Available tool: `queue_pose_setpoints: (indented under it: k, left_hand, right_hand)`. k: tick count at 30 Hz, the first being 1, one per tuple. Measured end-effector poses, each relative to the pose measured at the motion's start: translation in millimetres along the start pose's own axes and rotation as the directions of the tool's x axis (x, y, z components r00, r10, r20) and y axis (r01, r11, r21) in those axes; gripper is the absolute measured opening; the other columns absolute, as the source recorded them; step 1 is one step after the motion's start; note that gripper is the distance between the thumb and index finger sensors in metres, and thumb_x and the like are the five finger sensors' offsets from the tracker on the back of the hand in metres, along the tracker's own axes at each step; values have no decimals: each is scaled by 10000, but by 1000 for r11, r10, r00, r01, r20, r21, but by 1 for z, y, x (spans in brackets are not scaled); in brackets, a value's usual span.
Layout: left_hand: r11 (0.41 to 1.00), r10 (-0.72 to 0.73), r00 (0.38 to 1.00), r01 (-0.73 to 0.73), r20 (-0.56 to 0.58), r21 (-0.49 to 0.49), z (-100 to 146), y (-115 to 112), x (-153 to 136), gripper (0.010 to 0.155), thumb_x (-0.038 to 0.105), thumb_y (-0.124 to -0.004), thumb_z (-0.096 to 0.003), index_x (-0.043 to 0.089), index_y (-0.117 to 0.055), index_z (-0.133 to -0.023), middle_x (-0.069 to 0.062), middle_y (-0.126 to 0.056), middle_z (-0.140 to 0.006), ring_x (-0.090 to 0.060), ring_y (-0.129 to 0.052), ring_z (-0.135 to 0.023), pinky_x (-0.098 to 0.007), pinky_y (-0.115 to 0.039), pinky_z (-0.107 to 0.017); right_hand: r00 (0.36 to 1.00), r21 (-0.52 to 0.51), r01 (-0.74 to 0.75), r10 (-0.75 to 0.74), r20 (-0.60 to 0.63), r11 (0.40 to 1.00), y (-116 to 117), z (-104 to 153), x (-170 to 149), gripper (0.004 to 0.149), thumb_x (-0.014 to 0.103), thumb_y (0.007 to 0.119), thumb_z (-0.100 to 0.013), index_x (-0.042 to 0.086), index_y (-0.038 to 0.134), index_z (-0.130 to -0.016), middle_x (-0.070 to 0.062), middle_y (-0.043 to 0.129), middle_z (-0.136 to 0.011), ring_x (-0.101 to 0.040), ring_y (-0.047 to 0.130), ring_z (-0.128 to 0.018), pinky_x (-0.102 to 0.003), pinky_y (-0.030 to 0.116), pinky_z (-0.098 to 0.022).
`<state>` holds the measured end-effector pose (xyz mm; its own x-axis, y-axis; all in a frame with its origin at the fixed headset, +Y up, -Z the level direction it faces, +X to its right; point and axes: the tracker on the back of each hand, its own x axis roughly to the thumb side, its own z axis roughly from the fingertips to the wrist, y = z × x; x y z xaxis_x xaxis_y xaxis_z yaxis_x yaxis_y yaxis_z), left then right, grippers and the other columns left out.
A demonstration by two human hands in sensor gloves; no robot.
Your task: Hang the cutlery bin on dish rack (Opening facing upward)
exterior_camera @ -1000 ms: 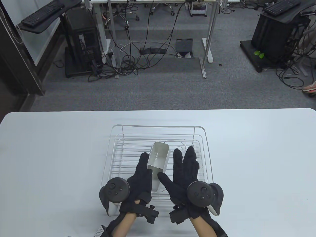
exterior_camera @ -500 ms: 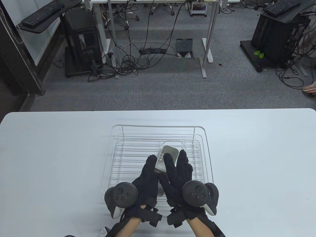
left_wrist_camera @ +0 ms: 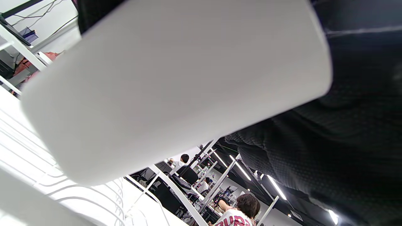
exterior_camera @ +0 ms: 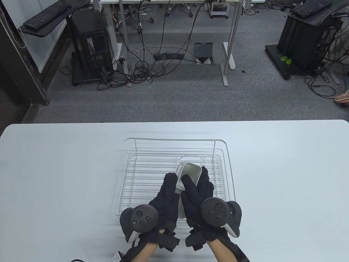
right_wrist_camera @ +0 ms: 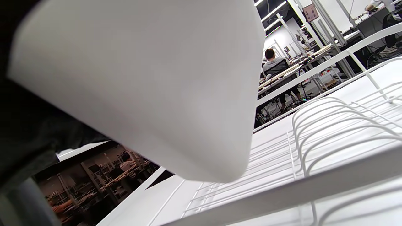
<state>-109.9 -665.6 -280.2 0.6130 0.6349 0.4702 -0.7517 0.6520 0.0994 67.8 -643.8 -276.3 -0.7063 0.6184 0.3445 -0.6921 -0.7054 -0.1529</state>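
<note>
A white wire dish rack (exterior_camera: 174, 142) stands at the middle of the white table (exterior_camera: 54, 169). The white cutlery bin (exterior_camera: 189, 172) is held above the rack's near right part, tilted with its opening toward the far side. My left hand (exterior_camera: 170, 188) grips its left side and my right hand (exterior_camera: 197, 185) grips its right side, thumb across the front. The bin's lower part is hidden by the gloves. In the left wrist view the bin (left_wrist_camera: 169, 84) fills the frame; in the right wrist view the bin (right_wrist_camera: 141, 81) hangs above the rack wires (right_wrist_camera: 329, 131).
The table's far edge drops to a carpeted floor with cables and desk legs (exterior_camera: 229, 46). Bare table lies on both sides of the rack.
Both hands closed in on the bin, lifted it off the rack floor and turned it toward the right; the opening now tilts more upward.
</note>
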Motion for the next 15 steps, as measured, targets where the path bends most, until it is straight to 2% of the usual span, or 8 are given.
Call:
queue_pose_setpoints:
  k: [9,15]
  left_hand:
    - [1000,-16,1000,15,20,7,1,-1,5,607,307,-632,-605,176,-404,-1152,-202,-522,-1146,-452,-796,-936,-539,-740,-603]
    - [1000,-1,1000,0,24,8,2,-2,5,613,309,-628,-606,173,-388,-1154,-207,-506,-1148,-456,-783,-944,-542,-733,-609]
  right_hand:
    - [1000,-24,-13,13,2,1000,-3,0,0,411,183,718,-565,75,736,-961,-381,200,-1049,-582,350,-954,-643,317,-643]
    - [1000,-47,-2,2,9,999,-5,0,0,385,181,730,-559,87,777,-930,-358,217,-1064,-564,358,-963,-628,319,-651]
